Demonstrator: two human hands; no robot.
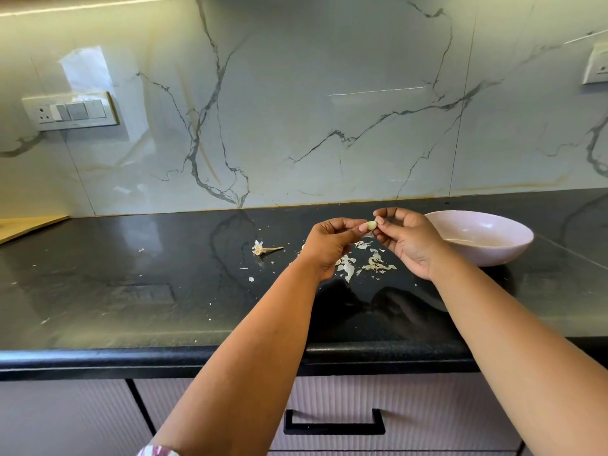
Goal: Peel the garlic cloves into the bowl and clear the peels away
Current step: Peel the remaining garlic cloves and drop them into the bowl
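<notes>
While both hands work above the middle of the black countertop point(131, 307), a garlic clove point(371, 224) is pinched between them: the left hand point(329, 245) grips its left end with thumb and curled fingers, and the right hand point(408, 240) pinches its right end the same way. Just right of the right hand sits the pale pink bowl point(513, 240), well back from the counter's rounded front edge. Loose peels point(375, 263) lie on the counter under and between the hands, and a dry garlic stem point(265, 249) lies apart to their left. Bare counter stretches left toward a wooden board point(23, 227). Behind runs a veined marble backsplash point(296, 110) with a switch plate point(70, 110); below, a drawer handle point(334, 424).
</notes>
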